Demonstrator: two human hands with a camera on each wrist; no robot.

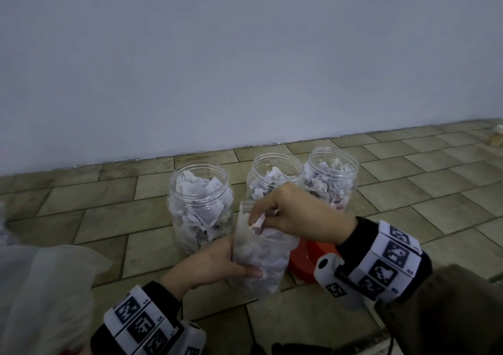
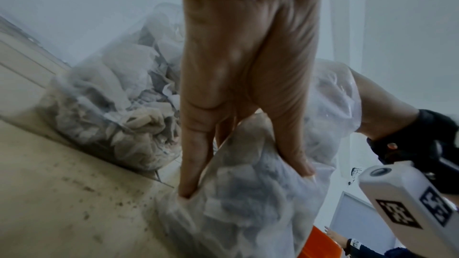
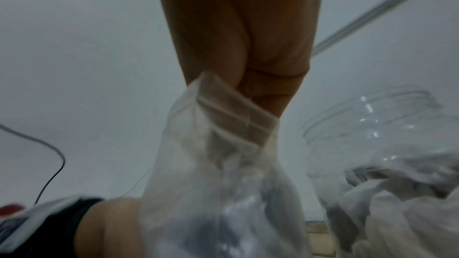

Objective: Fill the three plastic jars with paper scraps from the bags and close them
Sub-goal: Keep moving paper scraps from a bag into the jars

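left hand (image 1: 215,262) is gripping the bag (image 1: 261,256) near the jars (image 1: 201,205); right hand (image 1: 296,213) fingers are pinching paper scraps (image 1: 258,222) inside it.

The three jars (image 1: 201,191) are clear, glossy plastic and hold crumpled matt paper scraps (image 1: 200,205). The bag (image 1: 261,251) is thin, cloudy plastic film — wrinkled. The floor (image 1: 408,205) is matt tile — stained, speckled. The lid (image 1: 304,259) is smooth orange plastic.
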